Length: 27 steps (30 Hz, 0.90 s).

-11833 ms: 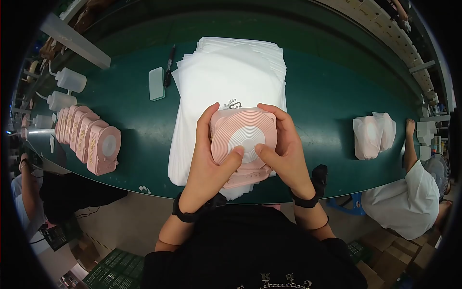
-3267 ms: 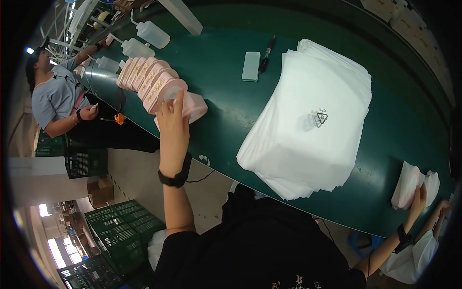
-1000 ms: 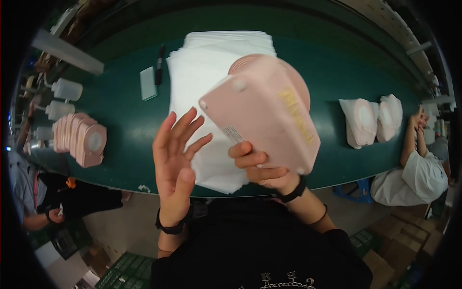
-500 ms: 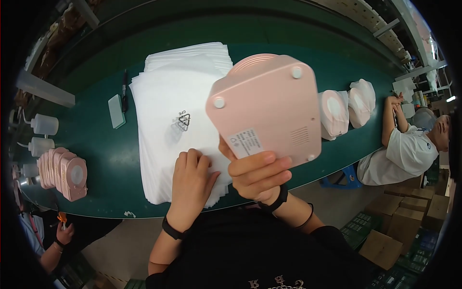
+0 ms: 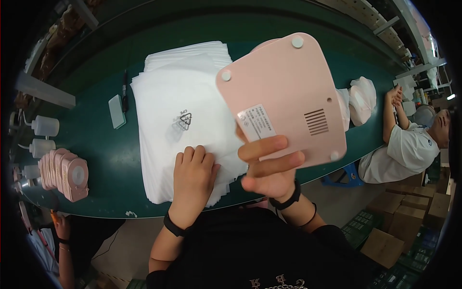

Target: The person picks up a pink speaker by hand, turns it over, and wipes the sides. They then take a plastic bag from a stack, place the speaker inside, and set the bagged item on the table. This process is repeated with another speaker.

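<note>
My right hand (image 5: 272, 168) holds up a pink flat plastic appliance (image 5: 288, 96) by its near edge. Its underside faces me, showing round white feet, a slotted vent, a small hole and a white label; most of its top is hidden. My left hand (image 5: 193, 180) rests on the near part of a stack of white translucent bags (image 5: 168, 101), holding nothing, its fingers slightly bent and the thumb lying alongside. A dark recycling mark is printed on the uppermost bag.
Several pink appliances (image 5: 77, 178) stand in a row at the left, by white bottles (image 5: 45, 126). Bagged appliances (image 5: 362, 101) sit at the right. A pen (image 5: 124, 91) and a pale green block (image 5: 116, 111) lie left of the bags. A co-worker (image 5: 397, 154) sits at the right; another person's arm (image 5: 63, 241) shows lower left.
The appliance has come up closer and tilted, so its underside faces me more squarely. My right fingers have spread somewhat on it. My left hand has barely shifted on the bags.
</note>
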{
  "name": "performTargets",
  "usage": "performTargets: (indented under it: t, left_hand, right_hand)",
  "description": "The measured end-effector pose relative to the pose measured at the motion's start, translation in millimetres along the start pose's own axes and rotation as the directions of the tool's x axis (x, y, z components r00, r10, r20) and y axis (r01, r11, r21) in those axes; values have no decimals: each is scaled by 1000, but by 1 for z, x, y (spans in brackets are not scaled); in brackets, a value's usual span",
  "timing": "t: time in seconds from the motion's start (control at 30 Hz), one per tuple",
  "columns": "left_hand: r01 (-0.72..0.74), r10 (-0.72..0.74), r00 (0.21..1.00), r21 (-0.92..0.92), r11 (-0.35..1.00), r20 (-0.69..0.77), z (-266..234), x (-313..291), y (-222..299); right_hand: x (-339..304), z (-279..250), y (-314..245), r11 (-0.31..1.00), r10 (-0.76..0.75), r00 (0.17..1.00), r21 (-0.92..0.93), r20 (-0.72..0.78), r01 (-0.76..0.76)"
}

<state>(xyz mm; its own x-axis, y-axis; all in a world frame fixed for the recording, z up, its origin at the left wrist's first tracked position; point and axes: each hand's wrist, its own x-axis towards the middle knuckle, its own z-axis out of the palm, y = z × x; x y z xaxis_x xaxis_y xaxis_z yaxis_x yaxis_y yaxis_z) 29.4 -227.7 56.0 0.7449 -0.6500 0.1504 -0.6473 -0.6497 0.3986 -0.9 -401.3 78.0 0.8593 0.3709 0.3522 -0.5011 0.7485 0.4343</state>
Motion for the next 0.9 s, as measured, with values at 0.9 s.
performTargets:
  t: [0.9]
  left_hand:
    - [173, -295, 952, -941, 291, 84, -37, 19, 5]
  right_hand:
    - [-48, -38, -21, 397, -230, 888, -871, -398, -288]
